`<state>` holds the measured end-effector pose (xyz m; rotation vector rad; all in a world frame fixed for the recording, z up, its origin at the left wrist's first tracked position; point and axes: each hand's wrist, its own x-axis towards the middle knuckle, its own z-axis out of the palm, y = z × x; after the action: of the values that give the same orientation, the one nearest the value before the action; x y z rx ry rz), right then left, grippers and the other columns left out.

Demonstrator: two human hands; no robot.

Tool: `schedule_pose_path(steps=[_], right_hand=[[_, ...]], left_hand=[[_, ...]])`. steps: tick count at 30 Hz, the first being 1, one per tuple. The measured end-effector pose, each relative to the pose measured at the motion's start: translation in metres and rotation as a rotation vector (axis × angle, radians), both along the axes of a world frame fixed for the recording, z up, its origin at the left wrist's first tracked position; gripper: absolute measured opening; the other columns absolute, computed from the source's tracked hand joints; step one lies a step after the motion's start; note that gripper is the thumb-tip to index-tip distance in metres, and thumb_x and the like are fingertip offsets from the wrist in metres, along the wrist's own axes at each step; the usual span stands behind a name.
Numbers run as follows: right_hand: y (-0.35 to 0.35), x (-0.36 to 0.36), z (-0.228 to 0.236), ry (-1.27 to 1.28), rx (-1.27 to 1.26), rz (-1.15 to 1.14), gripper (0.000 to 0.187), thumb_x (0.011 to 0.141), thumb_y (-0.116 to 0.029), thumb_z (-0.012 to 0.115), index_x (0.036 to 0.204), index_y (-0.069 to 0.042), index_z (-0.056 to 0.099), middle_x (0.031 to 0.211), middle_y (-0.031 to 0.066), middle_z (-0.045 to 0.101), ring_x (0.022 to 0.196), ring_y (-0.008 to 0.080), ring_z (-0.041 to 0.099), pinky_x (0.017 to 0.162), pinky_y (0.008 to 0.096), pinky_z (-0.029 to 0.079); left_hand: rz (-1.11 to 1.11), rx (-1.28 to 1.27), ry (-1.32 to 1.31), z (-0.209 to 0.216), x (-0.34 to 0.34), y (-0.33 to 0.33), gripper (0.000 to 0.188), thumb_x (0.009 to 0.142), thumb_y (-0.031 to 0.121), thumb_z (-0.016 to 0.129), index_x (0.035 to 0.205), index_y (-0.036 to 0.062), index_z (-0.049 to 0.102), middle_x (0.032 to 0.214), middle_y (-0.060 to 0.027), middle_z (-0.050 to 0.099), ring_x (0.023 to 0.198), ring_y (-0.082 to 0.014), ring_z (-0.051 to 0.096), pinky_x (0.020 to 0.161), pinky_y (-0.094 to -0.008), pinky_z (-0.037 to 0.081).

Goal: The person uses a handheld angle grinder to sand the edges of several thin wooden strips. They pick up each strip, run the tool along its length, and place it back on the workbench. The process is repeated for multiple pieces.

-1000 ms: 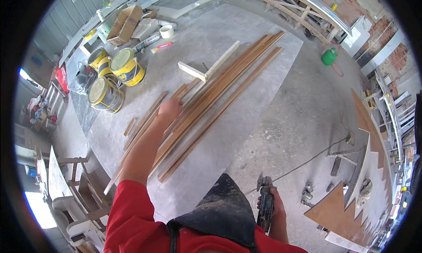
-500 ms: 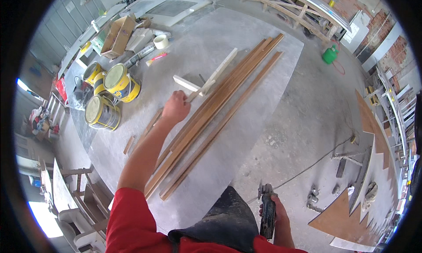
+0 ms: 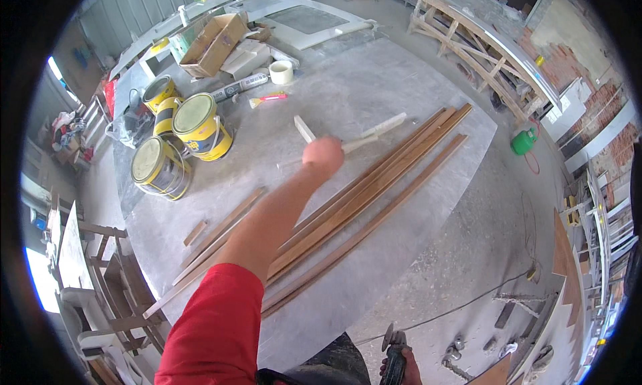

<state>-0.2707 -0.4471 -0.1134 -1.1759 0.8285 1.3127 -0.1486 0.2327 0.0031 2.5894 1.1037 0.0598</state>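
Note:
My left hand [image 3: 324, 155] reaches out over the grey table, fingers closed and a little blurred. A thin pale strip [image 3: 361, 143] shows on both sides of this hand and appears gripped in it. Beside it lie a short white bar [image 3: 304, 129] and a longer white bar [image 3: 386, 125]. Long brown wooden strips [image 3: 361, 196] run diagonally across the table to the right of my left arm. At the lower edge, off the table, my right hand [image 3: 410, 370] is closed around an angle grinder [image 3: 394, 359], its disc pointing up.
Yellow-and-black paint buckets [image 3: 160, 167] stand on the table's left, near a cardboard box [image 3: 214, 45], a tape roll [image 3: 281, 71] and a red-handled brush [image 3: 269, 98]. Shorter wood strips [image 3: 224, 226] lie left of my arm. A cable [image 3: 461, 305] crosses the floor; a green gas bottle [image 3: 523, 141] stands beyond.
My left hand has moved farther out and to the right, onto the white bars. My right hand with the grinder sits lower in view. The whole view has shifted.

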Motion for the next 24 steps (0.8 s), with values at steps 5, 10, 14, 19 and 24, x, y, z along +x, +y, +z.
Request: schedule_pose_path(steps=[5,10,14,19,24], right_hand=[[0.042,-0.003,0.071,-0.164,-0.14,0.056,0.07,0.092,-0.058,0.062,0.124,0.004,0.061,0.097,0.0221,0.072,0.082,0.0384,0.074,0.074,0.0529,0.064],[0.007,-0.004,0.037,-0.033,-0.069,-0.065,0.065,0.093,-0.055,0.063,0.123,0.002,0.063,0.096,0.0227,0.072,0.08,0.0386,0.074,0.073,0.0538,0.063],[0.03,0.003,0.068,-0.089,-0.091,-0.103,0.059,0.095,-0.051,0.062,0.12,0.002,0.064,0.095,0.0224,0.072,0.078,0.0377,0.074,0.072,0.0527,0.064],[0.036,-0.004,0.08,-0.123,-0.059,-0.129,0.058,0.095,-0.05,0.061,0.119,0.002,0.064,0.093,0.0213,0.072,0.076,0.0349,0.073,0.069,0.0502,0.063],[0.029,-0.013,0.071,-0.152,0.073,-0.196,0.062,0.092,-0.056,0.066,0.118,0.001,0.063,0.093,0.0191,0.072,0.075,0.0331,0.073,0.068,0.0468,0.063]], left_hand=[[0.131,0.026,0.034,-0.009,-0.003,0.081,0.031,0.094,0.028,0.061,0.106,0.0048,0.078,0.117,-0.019,0.075,0.113,-0.0366,0.072,0.096,-0.0479,0.059],[0.235,0.132,0.067,-0.025,-0.03,0.159,0.032,0.093,0.03,0.063,0.11,0.0076,0.078,0.117,-0.0183,0.075,0.114,-0.0365,0.072,0.097,-0.0479,0.058],[0.256,0.211,0.1,-0.022,-0.063,0.176,0.045,0.091,0.035,0.071,0.126,0.0074,0.072,0.13,-0.0171,0.07,0.122,-0.0363,0.067,0.101,-0.0479,0.055],[-0.011,0.475,-0.12,0.001,-0.124,0.076,0.052,0.087,0.028,0.08,0.132,0.0075,0.065,0.144,-0.0169,0.058,0.129,-0.0363,0.058,0.103,-0.0468,0.052],[-0.276,-0.072,-0.039,0.031,-0.242,-0.149,0.039,0.091,0.03,0.078,0.121,0.0055,0.071,0.114,-0.0177,0.071,0.108,-0.0354,0.069,0.093,-0.0447,0.056]])
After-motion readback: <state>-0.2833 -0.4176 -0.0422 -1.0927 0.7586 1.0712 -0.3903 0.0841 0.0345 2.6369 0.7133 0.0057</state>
